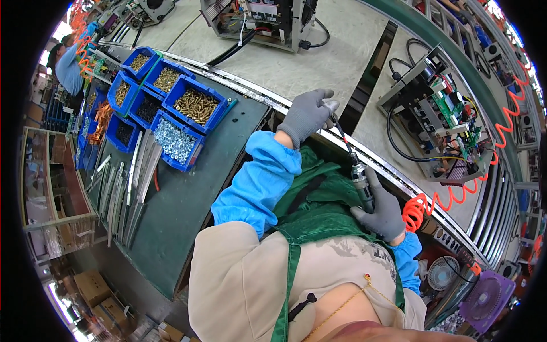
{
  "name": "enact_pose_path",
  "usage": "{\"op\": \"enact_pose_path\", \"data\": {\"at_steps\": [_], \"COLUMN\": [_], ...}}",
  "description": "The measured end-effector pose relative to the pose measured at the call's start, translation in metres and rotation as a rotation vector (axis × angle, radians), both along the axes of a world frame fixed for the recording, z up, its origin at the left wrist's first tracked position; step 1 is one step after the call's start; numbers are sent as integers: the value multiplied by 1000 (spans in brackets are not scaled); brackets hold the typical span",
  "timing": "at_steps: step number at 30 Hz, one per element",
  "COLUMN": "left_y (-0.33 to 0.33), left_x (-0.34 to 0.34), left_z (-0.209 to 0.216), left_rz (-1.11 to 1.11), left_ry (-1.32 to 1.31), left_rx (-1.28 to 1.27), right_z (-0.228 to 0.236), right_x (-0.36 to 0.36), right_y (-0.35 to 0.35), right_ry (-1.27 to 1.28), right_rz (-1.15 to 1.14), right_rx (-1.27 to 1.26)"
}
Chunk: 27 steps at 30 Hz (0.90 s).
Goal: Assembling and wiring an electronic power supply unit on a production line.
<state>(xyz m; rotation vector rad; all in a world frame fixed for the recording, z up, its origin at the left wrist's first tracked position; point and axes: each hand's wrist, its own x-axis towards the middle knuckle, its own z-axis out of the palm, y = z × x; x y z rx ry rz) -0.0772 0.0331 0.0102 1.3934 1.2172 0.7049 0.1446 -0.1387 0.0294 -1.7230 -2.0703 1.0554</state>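
Observation:
My right hand (385, 213), in a grey glove, is closed around a silver and black power screwdriver (360, 181). The tool tilts up and to the left in front of my green apron (319, 194), its thin bit (343, 135) pointing away from me. At the bit's tip, the gloved fingers of my left hand (306, 117) are pinched together. What sits between those fingertips is too small and hidden to make out. Both hands are beside the metal edge of the conveyor line.
Blue bins (196, 107) of screws, nuts and other small parts stand on the green-topped bench (199, 171) at left, beside loose metal strips (122, 191). Open machine chassis (444, 114) with circuit boards stand on the line. A red coiled hose (419, 211) runs at right. Another person (69, 67) is far left.

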Motion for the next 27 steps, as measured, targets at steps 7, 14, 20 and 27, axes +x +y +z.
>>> {"op": "enact_pose_path", "data": {"at_steps": [7,14,20,27], "left_y": [-7,-51,-124,-184], "left_x": [-9,-20,-216,-310], "left_z": [-11,-21,-16,-25], "left_rz": [-145,167,1181,1013], "left_ry": [-308,-498,719,1478], "left_rx": [44,30,828,372], "right_z": [-5,-15,-1,4], "right_x": [8,-17,-13,-23], "right_y": [-3,5,-2,5], "right_ry": [868,1045,928,797], "right_rz": [-240,-310,-453,-367], "right_rx": [-592,-506,-442,-338]}}
